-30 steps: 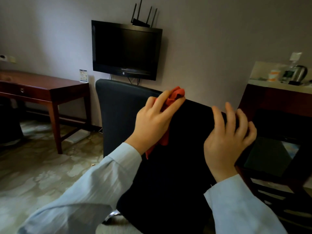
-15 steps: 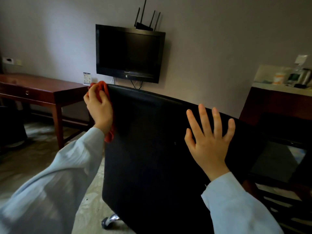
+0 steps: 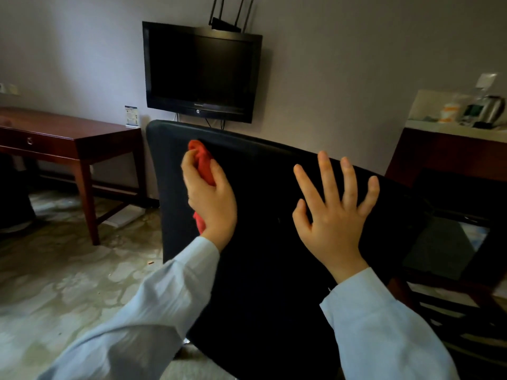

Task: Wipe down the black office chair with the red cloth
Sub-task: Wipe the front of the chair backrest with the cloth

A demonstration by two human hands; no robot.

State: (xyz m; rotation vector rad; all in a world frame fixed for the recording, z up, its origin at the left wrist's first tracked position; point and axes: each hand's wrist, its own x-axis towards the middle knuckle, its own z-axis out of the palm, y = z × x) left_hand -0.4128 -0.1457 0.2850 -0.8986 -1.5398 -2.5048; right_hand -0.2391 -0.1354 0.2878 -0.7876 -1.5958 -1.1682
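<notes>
Left hand (image 3: 210, 200) bunches the soft red cloth (image 3: 201, 160), right hand (image 3: 333, 215) spread flat steadying the probably swivel-happy black office chair (image 3: 274, 256).

One wide-angle camera, worn on the person's head, looks forward and slightly down. It sits close behind the black office chair (image 3: 274, 242), with the left hand (image 3: 211, 198) and right hand (image 3: 333, 215) at arm's reach, facing the wall-mounted television (image 3: 201, 72).

Red cloth (image 3: 202, 162), black chair (image 3: 263, 242), pale-blue sleeves (image 3: 378, 325).
</notes>
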